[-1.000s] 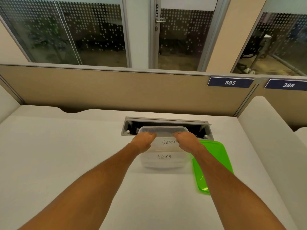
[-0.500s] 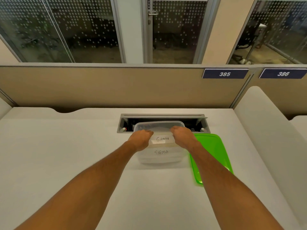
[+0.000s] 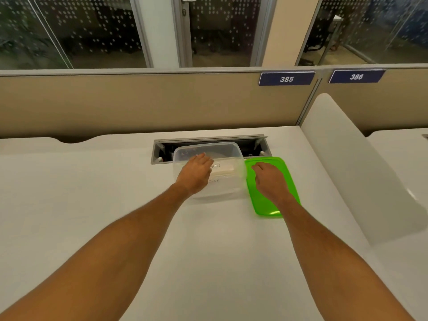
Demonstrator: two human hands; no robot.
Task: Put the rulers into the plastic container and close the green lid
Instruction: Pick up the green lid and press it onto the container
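Left hand (image 3: 196, 173) over container (image 3: 228, 158), right hand (image 3: 269, 179) on green lid (image 3: 266, 205), white desk (image 3: 92, 181)

The white desk (image 3: 92, 193) carries two things at its far middle. A clear container (image 3: 222, 188) stands just before a cable slot (image 3: 208, 141) in the desk. A green lid (image 3: 271, 202) lies flat, touching the container's right side.

Single head-worn wide-angle view, looking forward and steeply down across a white desk (image 3: 92, 181) from above the near edge. Both forearms reach away from the lens. The partition (image 3: 139, 103) and windows (image 3: 92, 31) fill the upper frame, well beyond. Straight edges bow toward the margins.
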